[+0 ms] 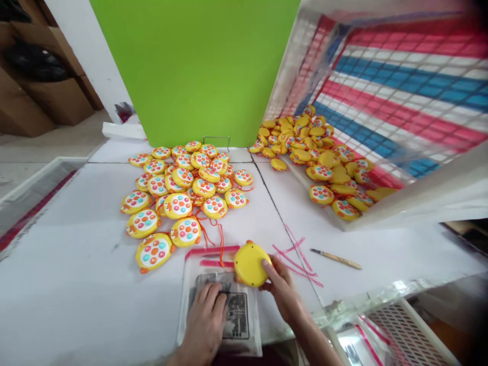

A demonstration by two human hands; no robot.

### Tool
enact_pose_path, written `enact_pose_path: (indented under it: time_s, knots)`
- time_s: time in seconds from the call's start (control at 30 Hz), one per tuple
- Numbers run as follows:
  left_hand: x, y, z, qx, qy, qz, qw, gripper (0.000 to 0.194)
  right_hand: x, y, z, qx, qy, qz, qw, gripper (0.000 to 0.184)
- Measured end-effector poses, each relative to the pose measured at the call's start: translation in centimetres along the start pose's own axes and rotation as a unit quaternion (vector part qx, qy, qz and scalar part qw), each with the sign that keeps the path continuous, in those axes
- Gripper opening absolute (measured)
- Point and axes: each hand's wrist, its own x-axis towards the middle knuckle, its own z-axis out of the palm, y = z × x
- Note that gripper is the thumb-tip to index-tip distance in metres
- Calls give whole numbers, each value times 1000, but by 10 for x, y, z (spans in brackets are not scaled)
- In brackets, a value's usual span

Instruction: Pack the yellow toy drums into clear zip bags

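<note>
At the lower centre of the frame, the right hand (284, 290) grips a round yellow plastic toy (250, 264) by its edge, back side up, just above a clear zip bag with a pink seal strip (219, 300). The left hand (206, 317) lies flat, fingers spread, pressing the bag onto the white counter (68, 284). The toy looks light, rigid and smooth, probably best held by the rim; the bag seems thin and slippery. An orange cord's attachment is hard to make out. The printed sheet inside the bag is unreadable.

two hands (206, 315) — one knife (335, 258), one clear bag (221, 300), dozens of toys (183, 183).
</note>
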Motion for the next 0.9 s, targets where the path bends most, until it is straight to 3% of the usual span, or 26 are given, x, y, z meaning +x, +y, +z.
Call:
enact_pose_path:
  time_s: [0.1, 0.23, 0.37, 0.53, 0.67, 0.8, 0.9]
  knots:
    - [12, 0, -1, 10, -52, -9, 999, 21, 0, -11, 2, 33, 3, 2, 999, 40]
    - [25, -2, 2, 39, -88, -1, 995, 35, -5, -21, 4, 23, -9, -6, 1000, 42]
    - [27, -3, -1, 4, -122, -7, 992, 24, -14, -16, 1, -27, -21, -5, 999, 51]
    - [24, -3, -3, -80, -108, -57, 989, 19, -22, -10, -12, -128, -56, -19, 990, 48]
    - [21, -6, -1, -136, -65, -103, 983, 33, -31, -14, -26, -209, -132, -1, 969, 45]
    - [23, -7, -1, -147, -58, -60, 986, 21, -40, -23, -24, -117, -195, 48, 973, 45]
    - [25, -7, -1, -122, -57, -29, 990, 21, -40, -27, -7, -7, -184, 59, 981, 47]
